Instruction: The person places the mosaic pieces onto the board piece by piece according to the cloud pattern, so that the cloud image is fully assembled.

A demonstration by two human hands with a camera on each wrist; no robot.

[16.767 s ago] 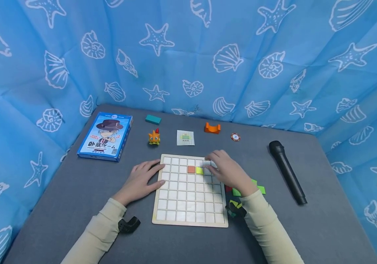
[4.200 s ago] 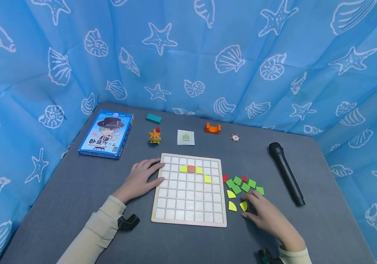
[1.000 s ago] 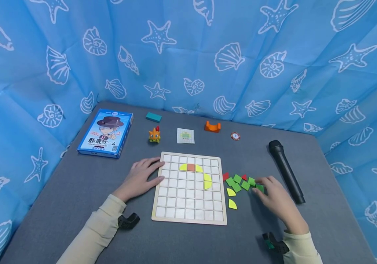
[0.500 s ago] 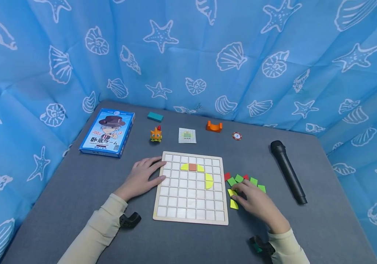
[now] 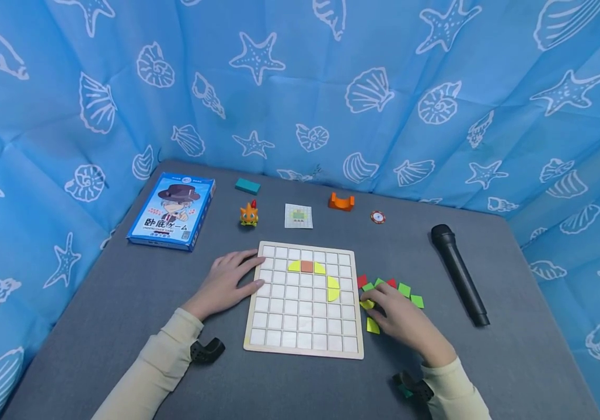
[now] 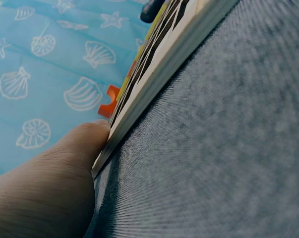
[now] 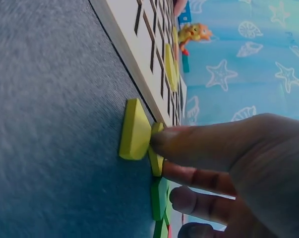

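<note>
My left hand (image 5: 226,284) rests with relaxed fingers on the left edge of the white gridded board (image 5: 305,351); in the left wrist view its thumb (image 6: 87,141) touches the wooden rim. At the board's right side, my right hand (image 5: 405,318) pinches a yellow quarter-circle tile (image 7: 157,166) between thumb and fingers. Another yellow quarter-circle tile (image 5: 372,326) lies just nearer. On the board, an orange-red square tile (image 5: 307,266) sits between two yellow tiles, and two more yellow tiles (image 5: 333,282) form a half-circle lower right. Green tiles (image 5: 404,290) and red tiles (image 5: 362,282) lie partly behind my right hand.
Behind the board are a small printed pattern card (image 5: 298,216), an orange toy figure (image 5: 249,216), a teal block (image 5: 248,186), an orange arch block (image 5: 341,202) and a chip (image 5: 378,217). A blue box (image 5: 171,213) lies left, a black microphone (image 5: 460,274) right.
Several yellow tiles have been added to the board since the earliest frame. In the last second my right hand moved left from the green tiles and took hold of a yellow tile. Left hand unmoved.
</note>
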